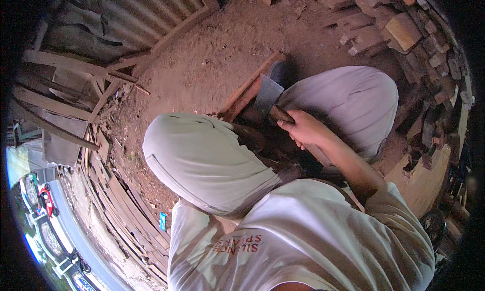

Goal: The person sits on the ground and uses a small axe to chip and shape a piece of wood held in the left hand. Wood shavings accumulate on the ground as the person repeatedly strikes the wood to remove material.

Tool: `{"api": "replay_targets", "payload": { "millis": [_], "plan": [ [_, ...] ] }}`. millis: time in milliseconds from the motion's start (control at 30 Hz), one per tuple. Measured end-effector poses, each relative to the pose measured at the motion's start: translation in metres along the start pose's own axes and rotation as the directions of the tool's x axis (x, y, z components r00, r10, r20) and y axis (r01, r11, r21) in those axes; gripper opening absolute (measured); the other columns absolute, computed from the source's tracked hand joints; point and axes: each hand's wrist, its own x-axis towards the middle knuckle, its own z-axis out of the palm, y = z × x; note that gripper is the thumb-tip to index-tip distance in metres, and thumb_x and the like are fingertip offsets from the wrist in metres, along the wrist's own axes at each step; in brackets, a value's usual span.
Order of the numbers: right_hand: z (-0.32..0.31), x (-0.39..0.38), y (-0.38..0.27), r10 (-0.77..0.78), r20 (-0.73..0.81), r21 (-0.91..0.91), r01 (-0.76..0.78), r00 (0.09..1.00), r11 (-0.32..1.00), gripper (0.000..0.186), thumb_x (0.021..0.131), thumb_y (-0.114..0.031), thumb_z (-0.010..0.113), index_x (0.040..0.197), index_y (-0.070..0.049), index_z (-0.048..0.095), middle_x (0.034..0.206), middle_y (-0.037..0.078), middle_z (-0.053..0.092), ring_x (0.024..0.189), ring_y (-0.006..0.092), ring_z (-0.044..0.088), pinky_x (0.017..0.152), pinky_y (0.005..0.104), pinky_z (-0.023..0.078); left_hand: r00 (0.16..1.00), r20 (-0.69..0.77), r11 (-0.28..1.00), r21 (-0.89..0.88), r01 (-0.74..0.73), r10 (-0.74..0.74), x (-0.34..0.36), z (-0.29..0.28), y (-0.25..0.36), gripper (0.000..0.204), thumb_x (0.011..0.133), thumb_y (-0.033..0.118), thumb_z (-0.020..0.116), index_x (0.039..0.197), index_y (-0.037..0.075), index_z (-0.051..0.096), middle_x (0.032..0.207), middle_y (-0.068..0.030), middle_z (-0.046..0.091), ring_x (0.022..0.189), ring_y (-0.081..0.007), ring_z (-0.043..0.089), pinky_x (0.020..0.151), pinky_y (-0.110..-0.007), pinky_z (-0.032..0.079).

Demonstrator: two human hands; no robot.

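Observation:
My right hand (303, 129) is closed around the dark wooden handle (317, 154) of a hatchet-like tool, angled up and left between my knees. Its broad grey metal blade (270, 94) is near a dark shoe (279, 71) and a reddish-brown wooden board (247, 91) lying on the dirt. I sit with my left knee (177, 144) and right knee (358, 99) bent in pale trousers. My left hand cannot be seen; the space behind my left thigh is shadowed and partly hidden.
Stacked wood scraps (404, 31) line the right. At left are a timber frame (60, 107), a corrugated panel (161, 13) and long slats (113, 190). A road (76, 230) with a red motorbike (48, 200) shows at lower left. Dirt ground (192, 64) surrounds me.

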Motion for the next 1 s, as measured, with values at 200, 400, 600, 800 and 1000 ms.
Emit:
{"api": "replay_targets", "payload": {
  "millis": [200, 400, 600, 800, 1000],
  "plan": [
    [0.003, -0.016, 0.001, -0.011, -0.002, 0.024, 0.011, 1.0, 1.0, 0.029, 0.097, -0.028, 0.053, 0.106, -0.001, 0.053, 0.06, 0.004, 0.05, 0.042, 0.0135, 0.052, 0.036, 0.0301, 0.044, 1.0, 0.024, 0.998, 0.056, -0.015, 0.014, -0.006, 0.002, -0.004, 0.025, 0.082, 0.017, 0.066, 0.104, 0.004, 0.064, 0.09, -0.0143, 0.067, 0.086, -0.0266, 0.064, 0.074, -0.041, 0.051],
    [0.009, -0.036, 0.0, -0.01, -0.01, 0.036, 0.011, 1.0, 0.999, 0.029, 0.096, -0.029, 0.054, 0.106, -0.002, 0.052, 0.06, 0.004, 0.049, 0.041, 0.0128, 0.051, 0.036, 0.0297, 0.044, 0.999, 0.042, 0.994, 0.103, -0.032, 0.028, -0.013, 0.003, -0.008, 0.025, 0.082, 0.018, 0.065, 0.104, 0.005, 0.065, 0.09, -0.0156, 0.067, 0.086, -0.0288, 0.064, 0.073, -0.042, 0.051],
    [0.019, -0.044, 0.027, 0.031, 0.006, 0.058, -0.031, 1.0, 0.998, 0.03, 0.097, -0.031, 0.054, 0.108, -0.003, 0.051, 0.06, 0.003, 0.049, 0.041, 0.012, 0.05, 0.037, 0.0291, 0.044, 0.998, 0.055, 0.987, 0.154, -0.036, 0.028, -0.026, 0.004, -0.012, 0.025, 0.082, 0.019, 0.065, 0.104, 0.006, 0.065, 0.09, -0.017, 0.067, 0.086, -0.0311, 0.064, 0.073, -0.043, 0.051],
    [0.018, -0.058, 0.01, 0.028, -0.028, -0.022, -0.028, 0.999, 0.999, 0.035, 0.096, -0.034, 0.053, 0.114, -0.004, 0.05, 0.06, 0.003, 0.049, 0.043, 0.0128, 0.051, 0.04, 0.0303, 0.045, 0.998, 0.053, 0.972, 0.232, -0.03, 0.018, -0.03, 0.001, -0.024, 0.025, 0.082, 0.02, 0.064, 0.104, 0.007, 0.065, 0.089, -0.0183, 0.066, 0.087, -0.0333, 0.064, 0.073, -0.044, 0.051],
    [0.023, -0.059, -0.002, -0.037, 0.056, 0.033, 0.036, 0.998, 0.999, 0.03, 0.095, -0.03, 0.056, 0.106, -0.002, 0.051, 0.06, 0.004, 0.049, 0.043, 0.0128, 0.051, 0.039, 0.0292, 0.044, 0.999, 0.045, 0.949, 0.316, -0.002, -0.013, -0.032, -0.006, -0.049, 0.025, 0.082, 0.021, 0.063, 0.104, 0.008, 0.066, 0.089, -0.0196, 0.066, 0.087, -0.0355, 0.064, 0.072, -0.045, 0.051]
  ]
}}
